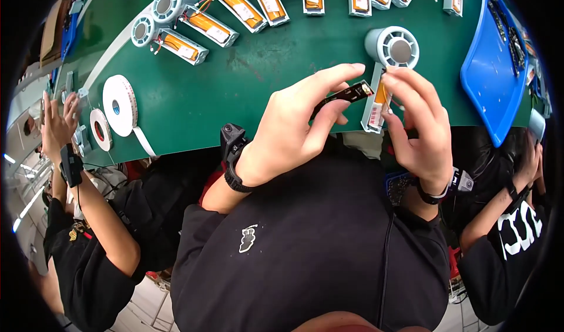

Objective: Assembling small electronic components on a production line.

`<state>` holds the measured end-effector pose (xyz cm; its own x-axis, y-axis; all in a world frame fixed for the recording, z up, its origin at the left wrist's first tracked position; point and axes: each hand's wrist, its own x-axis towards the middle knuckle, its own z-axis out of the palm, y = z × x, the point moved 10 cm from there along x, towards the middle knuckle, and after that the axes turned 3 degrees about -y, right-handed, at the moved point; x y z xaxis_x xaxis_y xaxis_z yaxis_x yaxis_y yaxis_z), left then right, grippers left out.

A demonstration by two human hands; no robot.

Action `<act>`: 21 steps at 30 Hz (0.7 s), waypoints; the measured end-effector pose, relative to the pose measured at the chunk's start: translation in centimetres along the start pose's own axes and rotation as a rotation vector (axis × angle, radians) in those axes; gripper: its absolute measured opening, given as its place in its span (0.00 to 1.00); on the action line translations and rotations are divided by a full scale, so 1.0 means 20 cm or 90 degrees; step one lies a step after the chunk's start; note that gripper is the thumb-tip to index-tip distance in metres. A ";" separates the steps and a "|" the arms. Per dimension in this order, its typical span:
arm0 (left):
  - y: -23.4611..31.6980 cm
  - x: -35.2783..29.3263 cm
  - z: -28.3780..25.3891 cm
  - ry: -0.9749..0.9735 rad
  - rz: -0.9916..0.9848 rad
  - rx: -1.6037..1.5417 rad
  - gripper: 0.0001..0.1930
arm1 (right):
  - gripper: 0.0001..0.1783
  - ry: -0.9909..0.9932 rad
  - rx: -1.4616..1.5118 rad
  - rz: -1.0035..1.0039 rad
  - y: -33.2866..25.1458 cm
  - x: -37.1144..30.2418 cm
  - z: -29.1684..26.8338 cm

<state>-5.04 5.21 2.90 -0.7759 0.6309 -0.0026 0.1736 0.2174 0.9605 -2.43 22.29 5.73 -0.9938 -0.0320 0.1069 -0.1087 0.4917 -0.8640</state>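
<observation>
A narrow black circuit board [346,95] is pinched between the thumb and fingers of my left hand [294,111], tilted up to the right. Its right end meets the edge of a pale blue handheld fan body [370,119] that lies with its round head [399,49] away from me. An orange battery pack [380,100] with a white label sits in the fan's open handle. My right hand [420,120] curls over that handle from the right, index fingertip near the head and thumb beside the battery. Thin wires show near its fingertips; what they grip is partly hidden.
Several similar open fan bodies with orange batteries [202,25] line the far side of the green table [264,67]. White tape rolls [120,106] stand at left. A blue tray [484,67] holding dark parts is at right. Co-workers' hands [56,123] appear on both sides.
</observation>
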 end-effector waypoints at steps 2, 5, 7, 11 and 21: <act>-0.06 0.03 0.00 0.028 -0.090 -0.072 0.23 | 0.18 -0.069 -0.120 -0.165 -0.06 0.07 0.07; -0.10 0.05 0.00 0.039 -0.149 -0.113 0.22 | 0.16 -0.105 -0.130 -0.249 -0.04 0.08 0.11; -0.11 0.05 0.01 0.025 -0.160 -0.116 0.21 | 0.12 -0.094 -0.042 -0.252 0.00 0.07 0.09; -0.10 0.12 0.04 -0.037 -0.121 -0.075 0.21 | 0.10 -0.029 -0.044 -0.265 0.03 0.07 0.03; -0.09 0.18 0.06 -0.025 -0.130 -0.169 0.16 | 0.11 -0.079 0.108 -0.183 0.08 0.07 0.06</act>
<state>-7.32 7.95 0.87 -0.7532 0.6240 -0.2084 -0.1513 0.1440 0.9779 -3.92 21.90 3.96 -0.9165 -0.2584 0.3053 -0.3760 0.2961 -0.8780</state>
